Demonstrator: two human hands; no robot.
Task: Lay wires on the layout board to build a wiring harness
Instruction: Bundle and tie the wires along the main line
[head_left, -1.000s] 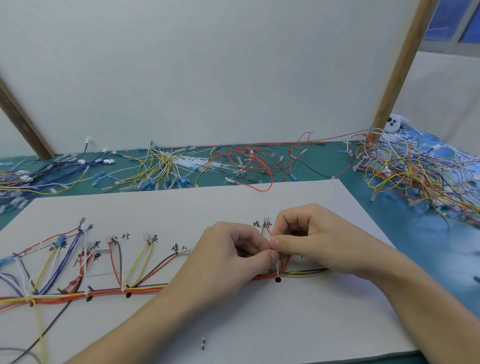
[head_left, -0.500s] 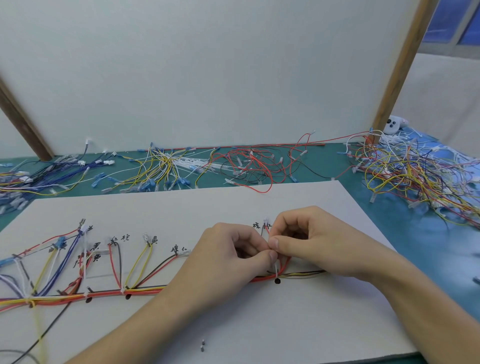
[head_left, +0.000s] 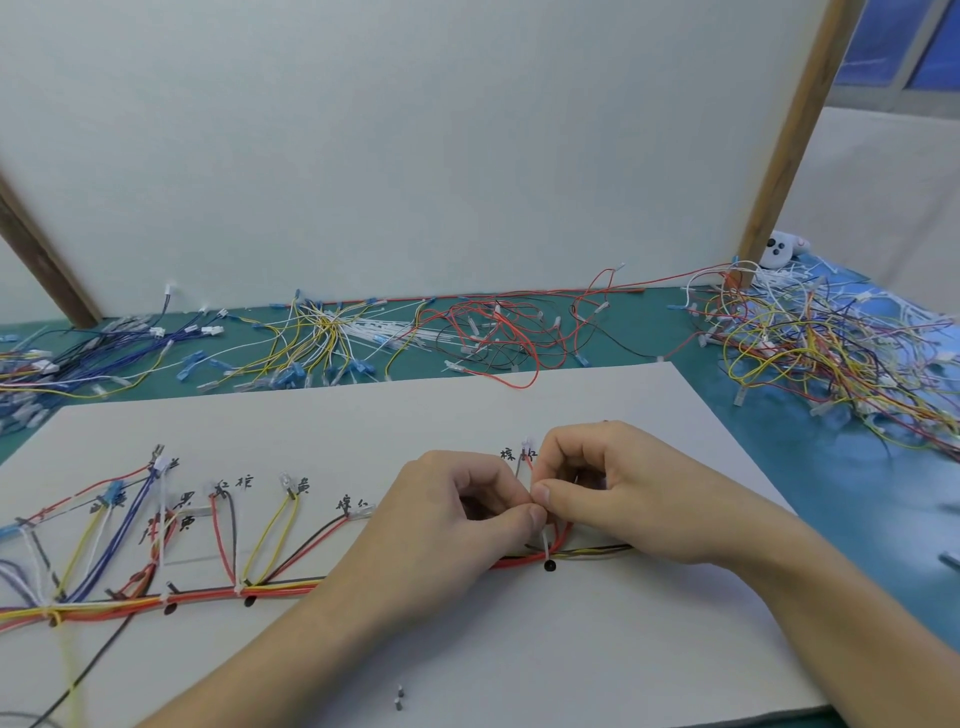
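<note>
Two hands meet above the middle of what I see, and everything else spreads out from their fingers. Largest is the teal-green table (head_left: 613, 358), running behind and to the right of the fingers. On it lies the flat white layout board (head_left: 363, 415), marked with black handwritten labels, and both hands work over it. Behind the fingers sit loose heaps of wire: a blue bundle (head_left: 104, 348) far to the left, a yellow and white bundle (head_left: 322, 338), a red tangle (head_left: 493, 332) straight behind, and a big mixed-colour tangle (head_left: 831, 353) off to the right.

Running left from under the fingers is the multi-coloured wire harness (head_left: 208, 592), a red, yellow and orange trunk laid along the board with branches rising toward the labels.

My left hand (head_left: 452, 514) has its fingers curled in, thumb tip pressed toward the right hand. My right hand (head_left: 623, 493) is curled likewise, thumb meeting the left thumb. Between the two thumbs they pinch a thin white cable tie (head_left: 545, 543), which drops straight below the fingers onto the trunk, just above a black dot (head_left: 549, 566) on the board. Well below the fingers lies a tiny dark metal pin (head_left: 399, 696).
</note>
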